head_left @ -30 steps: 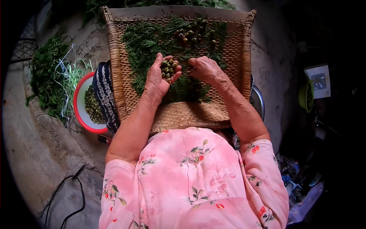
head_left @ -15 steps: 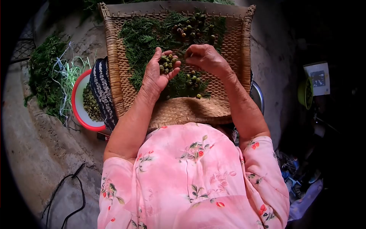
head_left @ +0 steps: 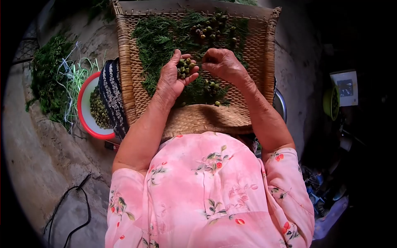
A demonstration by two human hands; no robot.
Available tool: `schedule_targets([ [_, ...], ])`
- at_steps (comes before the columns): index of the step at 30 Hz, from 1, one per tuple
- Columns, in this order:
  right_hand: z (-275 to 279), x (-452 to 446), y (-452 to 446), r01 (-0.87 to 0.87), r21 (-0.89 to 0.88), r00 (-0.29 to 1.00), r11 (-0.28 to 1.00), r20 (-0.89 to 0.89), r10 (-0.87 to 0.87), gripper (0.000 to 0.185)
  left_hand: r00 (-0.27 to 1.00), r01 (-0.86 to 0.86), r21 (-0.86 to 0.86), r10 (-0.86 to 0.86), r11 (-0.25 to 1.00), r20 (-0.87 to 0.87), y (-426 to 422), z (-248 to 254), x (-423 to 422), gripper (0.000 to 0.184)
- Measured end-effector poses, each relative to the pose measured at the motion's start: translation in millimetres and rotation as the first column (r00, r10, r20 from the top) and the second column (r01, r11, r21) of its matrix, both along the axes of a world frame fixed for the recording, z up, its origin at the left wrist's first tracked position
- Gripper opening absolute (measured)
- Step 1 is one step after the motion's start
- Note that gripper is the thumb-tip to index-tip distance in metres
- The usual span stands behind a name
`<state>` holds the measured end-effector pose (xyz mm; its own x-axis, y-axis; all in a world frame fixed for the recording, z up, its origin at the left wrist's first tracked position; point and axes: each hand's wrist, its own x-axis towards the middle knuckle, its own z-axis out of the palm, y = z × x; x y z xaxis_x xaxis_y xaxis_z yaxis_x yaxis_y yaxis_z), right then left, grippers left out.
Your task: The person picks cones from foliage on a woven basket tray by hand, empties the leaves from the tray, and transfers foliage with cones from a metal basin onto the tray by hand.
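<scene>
My left hand point(head_left: 175, 76) is cupped with the palm up around a heap of small green-brown cones point(head_left: 185, 68). Just to its right, my right hand point(head_left: 223, 64) is held over the tray with thumb and fingers pinched; what they hold, if anything, is hidden. Below both hands lies a woven wicker tray point(head_left: 258, 49) with green conifer sprigs point(head_left: 155, 37) spread over it. Loose cones point(head_left: 211, 32) form one group near the tray's far side, and more cones point(head_left: 212, 86) lie below my right hand.
A red-rimmed white basin point(head_left: 84, 120) with many cones stands left of the tray, beside a dark patterned cloth point(head_left: 111, 93). Greenery point(head_left: 49, 78) and pale strings point(head_left: 78, 76) lie farther left. A metal basin point(head_left: 280, 105) and a green bowl point(head_left: 331, 103) are at right; a black cable point(head_left: 87, 202) is lower left.
My right hand has risen from low over the sprigs, uncovering the lower group of cones. My left hand has stayed cupped around its cones, slightly higher.
</scene>
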<state>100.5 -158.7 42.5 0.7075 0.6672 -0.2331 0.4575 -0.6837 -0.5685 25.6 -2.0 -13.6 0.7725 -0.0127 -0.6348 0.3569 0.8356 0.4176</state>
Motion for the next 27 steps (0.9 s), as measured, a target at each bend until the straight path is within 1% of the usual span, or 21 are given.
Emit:
schedule_targets([
  [1, 4, -2, 1, 0.162, 0.275, 0.938, 0.948, -0.342, -0.061, 0.015, 1.0, 0.004, 0.005, -0.004, 1.0, -0.011, -1, 1, 0, 0.041],
  [2, 7, -5, 2, 0.39, 0.452, 0.764, 0.802, -0.646, -0.007, 0.014, 1.0, 0.002, 0.006, -0.002, 1.0, -0.012, -1, 1, 1, 0.041],
  [4, 6, -5, 3, 0.41, 0.446, 0.75, 0.795, -0.661, -0.016, 0.016, 1.0, -0.006, -0.041, 0.006, 0.999, -0.011, -1, 1, 0, 0.041],
  [6, -7, -1, -2, 0.396, 0.359, 0.797, 0.845, -0.592, -0.122, 0.014, 1.0, -0.014, -0.018, 0.013, 1.0, -0.021, 5, 6, 1, 0.04],
  [7, -12, -2, -1, 0.339, 0.32, 0.852, 0.885, -0.503, -0.144, 0.014, 0.999, -0.019, 0.002, 0.019, 1.0, -0.028, 7, 7, 2, 0.039],
  [8, -15, -5, -1, 0.34, 0.316, 0.847, 0.886, -0.512, -0.143, 0.014, 0.998, -0.056, 0.006, 0.056, 0.998, -0.029, 10, 6, 3, 0.035],
  [10, -13, -15, 8, 0.091, 0.171, 0.828, 0.981, -0.561, 0.021, 0.013, 0.996, -0.084, -0.035, 0.083, 0.996, -0.009, 17, 9, 5, 0.033],
  [11, -12, -26, 14, 0.045, 0.158, 0.841, 0.986, -0.539, 0.049, 0.011, 0.995, -0.096, -0.058, 0.096, 0.994, -0.005, 20, 9, 6, 0.031],
  [12, -15, -33, 20, -0.07, 0.06, 0.862, 0.996, -0.499, 0.091, 0.011, 0.995, -0.098, -0.056, 0.098, 0.994, -0.007, 21, 8, 6, 0.031],
  [13, -28, -41, 23, -0.208, 0.116, 0.902, 0.971, -0.362, 0.236, 0.012, 0.994, -0.111, -0.065, 0.112, 0.992, 0.004, 22, 8, 7, 0.031],
  [14, -43, -49, 25, -0.347, 0.149, 0.904, 0.926, -0.212, 0.372, 0.012, 0.992, -0.124, -0.075, 0.125, 0.989, 0.015, 23, 8, 7, 0.03],
  [16, -47, -67, 35, -0.354, 0.0, 0.91, 0.935, -0.232, 0.344, 0.013, 0.992, -0.121, -0.072, 0.122, 0.99, 0.014, 24, 5, 7, 0.03],
  [17, -41, -77, 38, -0.37, -0.074, 0.925, 0.926, -0.123, 0.359, 0.012, 0.992, -0.125, -0.085, 0.126, 0.989, 0.01, 23, 4, 6, 0.03],
  [18, -46, -83, 40, -0.398, -0.163, 0.917, 0.903, -0.058, 0.394, 0.011, 0.992, -0.128, -0.097, 0.13, 0.987, 0.008, 22, 4, 6, 0.03],
  [20, -49, -88, 44, -0.429, -0.235, 0.9, 0.872, -0.03, 0.434, 0.011, 0.991, -0.132, -0.093, 0.134, 0.987, 0.013, 21, 5, 6, 0.031],
  [22, -54, -89, 43, -0.426, -0.222, 0.899, 0.877, 0.002, 0.438, 0.013, 0.989, -0.147, -0.085, 0.149, 0.985, 0.015, 20, 7, 6, 0.031],
  [25, -64, -91, 40, -0.355, -0.153, 0.933, 0.922, -0.007, 0.359, 0.012, 0.988, -0.145, -0.088, 0.148, 0.986, 0.033, 21, 5, 6, 0.031],
  [27, -66, -91, 38, -0.361, -0.142, 0.931, 0.922, -0.001, 0.365, 0.012, 0.988, -0.144, -0.084, 0.147, 0.986, 0.04, 21, 2, 5, 0.032],
])
